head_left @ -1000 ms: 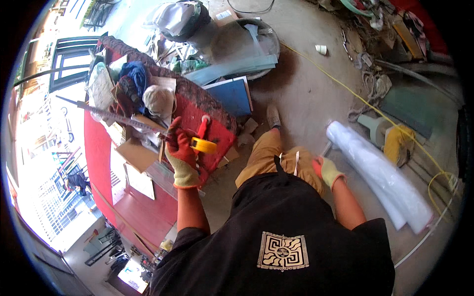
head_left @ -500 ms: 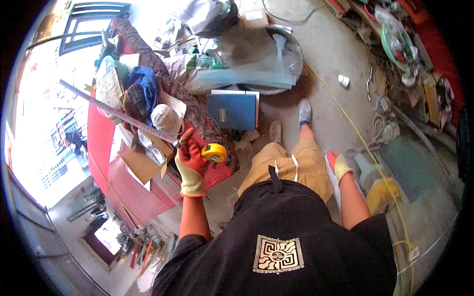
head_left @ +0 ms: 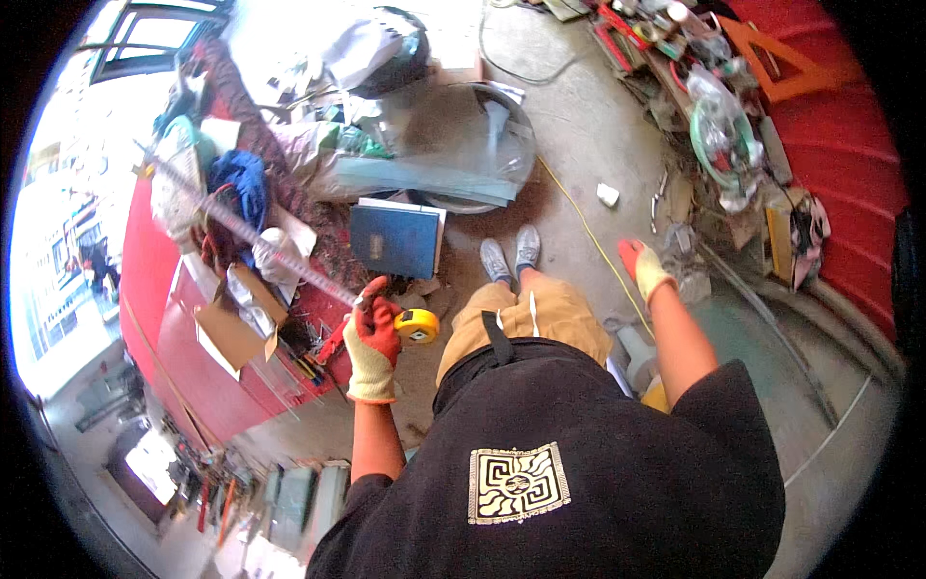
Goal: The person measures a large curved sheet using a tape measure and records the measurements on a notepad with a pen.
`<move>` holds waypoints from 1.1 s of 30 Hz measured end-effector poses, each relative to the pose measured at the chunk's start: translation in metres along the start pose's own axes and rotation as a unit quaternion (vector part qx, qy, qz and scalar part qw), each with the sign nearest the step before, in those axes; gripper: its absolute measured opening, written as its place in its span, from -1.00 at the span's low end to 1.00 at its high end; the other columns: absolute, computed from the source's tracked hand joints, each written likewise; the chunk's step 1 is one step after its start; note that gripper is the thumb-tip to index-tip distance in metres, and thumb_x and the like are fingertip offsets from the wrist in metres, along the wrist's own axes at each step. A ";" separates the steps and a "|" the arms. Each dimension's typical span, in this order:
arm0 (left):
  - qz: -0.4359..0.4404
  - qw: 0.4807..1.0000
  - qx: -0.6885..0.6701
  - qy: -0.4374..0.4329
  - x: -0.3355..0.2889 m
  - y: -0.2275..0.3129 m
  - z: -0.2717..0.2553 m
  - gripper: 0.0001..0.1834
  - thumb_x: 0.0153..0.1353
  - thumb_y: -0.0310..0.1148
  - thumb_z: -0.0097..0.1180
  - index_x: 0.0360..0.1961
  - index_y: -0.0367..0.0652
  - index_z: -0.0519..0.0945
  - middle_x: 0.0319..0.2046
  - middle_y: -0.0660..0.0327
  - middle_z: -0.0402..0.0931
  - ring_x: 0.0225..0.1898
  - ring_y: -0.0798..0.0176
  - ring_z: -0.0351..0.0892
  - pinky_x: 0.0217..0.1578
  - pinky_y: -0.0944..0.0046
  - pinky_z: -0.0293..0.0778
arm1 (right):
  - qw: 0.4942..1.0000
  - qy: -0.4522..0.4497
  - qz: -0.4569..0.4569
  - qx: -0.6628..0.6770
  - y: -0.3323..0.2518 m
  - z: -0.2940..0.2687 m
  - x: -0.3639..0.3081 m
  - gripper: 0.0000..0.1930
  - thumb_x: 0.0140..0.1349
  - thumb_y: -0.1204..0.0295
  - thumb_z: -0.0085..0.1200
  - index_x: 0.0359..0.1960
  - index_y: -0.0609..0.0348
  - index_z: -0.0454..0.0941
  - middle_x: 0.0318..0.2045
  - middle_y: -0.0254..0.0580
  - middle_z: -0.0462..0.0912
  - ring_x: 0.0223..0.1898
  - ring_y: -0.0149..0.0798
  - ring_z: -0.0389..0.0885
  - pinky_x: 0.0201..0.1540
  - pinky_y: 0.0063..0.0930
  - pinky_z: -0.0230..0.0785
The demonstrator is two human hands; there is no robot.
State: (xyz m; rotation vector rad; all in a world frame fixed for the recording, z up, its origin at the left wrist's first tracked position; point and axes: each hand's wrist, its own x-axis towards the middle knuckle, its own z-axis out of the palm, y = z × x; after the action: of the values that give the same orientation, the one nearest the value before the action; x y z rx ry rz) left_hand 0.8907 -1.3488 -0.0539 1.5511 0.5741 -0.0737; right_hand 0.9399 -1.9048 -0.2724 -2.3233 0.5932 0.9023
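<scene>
The left hand [head_left: 374,338], in a red and cream glove, is closed around the tape measure, its fingers bent and the index finger lifted a little. The yellow case [head_left: 417,326] sticks out just to the right of this hand, while the pulled-out blade [head_left: 253,238] runs from the fingers forward and to the left, slanting away over the cluttered red table [head_left: 147,275].

Left of the left hand is an open cardboard box [head_left: 230,330]; farther forward on that side are a white cap [head_left: 276,253] and a blue cloth [head_left: 241,183]. A blue folder [head_left: 395,238] is ahead of the left hand, and beyond it stands a round tub [head_left: 527,145] with pale strips [head_left: 424,179] across it.

The right hand [head_left: 644,267], gloved alike, is well apart from the tape measure, with its fingers pointing forward; how far they are spread I cannot tell. A yellow cord [head_left: 582,218] passes just left of it over the floor, and a white cup [head_left: 607,195] is ahead of it.
</scene>
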 end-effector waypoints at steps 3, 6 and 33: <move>-0.032 0.993 -0.100 -0.051 0.031 -0.005 -0.005 -0.54 0.52 -0.69 0.02 0.41 -0.37 0.56 -0.22 0.40 0.50 -0.20 0.48 0.51 -0.06 0.45 0.49 | 0.999 0.029 0.016 0.029 0.069 0.019 0.015 -0.38 0.58 -0.07 0.00 0.33 0.21 0.65 0.21 0.14 0.77 0.24 0.13 0.72 0.35 -0.09 0.49; 0.027 0.996 0.080 -0.023 0.017 0.020 -0.007 -0.50 0.48 -0.68 -0.07 0.40 -0.39 0.57 -0.25 0.38 0.53 -0.21 0.48 0.50 -0.07 0.45 0.49 | 0.998 -0.034 0.014 0.050 0.041 0.037 -0.022 -0.37 0.52 -0.09 0.04 0.19 0.28 0.72 0.12 0.26 0.79 0.22 0.14 0.74 0.31 -0.07 0.52; 0.069 0.991 0.022 -0.114 0.154 -0.008 0.093 -0.47 0.43 -0.61 0.13 0.37 -0.02 0.69 -0.36 0.32 0.64 -0.36 0.46 0.52 -0.22 0.39 0.56 | 0.998 -0.007 -0.003 0.059 0.087 -0.052 0.083 -0.53 0.50 0.05 0.08 0.10 0.19 0.77 0.06 0.18 0.82 0.08 0.20 0.76 0.19 -0.03 0.55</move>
State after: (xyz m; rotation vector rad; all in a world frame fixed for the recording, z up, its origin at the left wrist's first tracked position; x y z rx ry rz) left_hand 1.0493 -1.3900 -0.1295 1.5963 0.2854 -0.1567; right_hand 0.9692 -2.0186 -0.3298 -2.2099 0.6164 0.8564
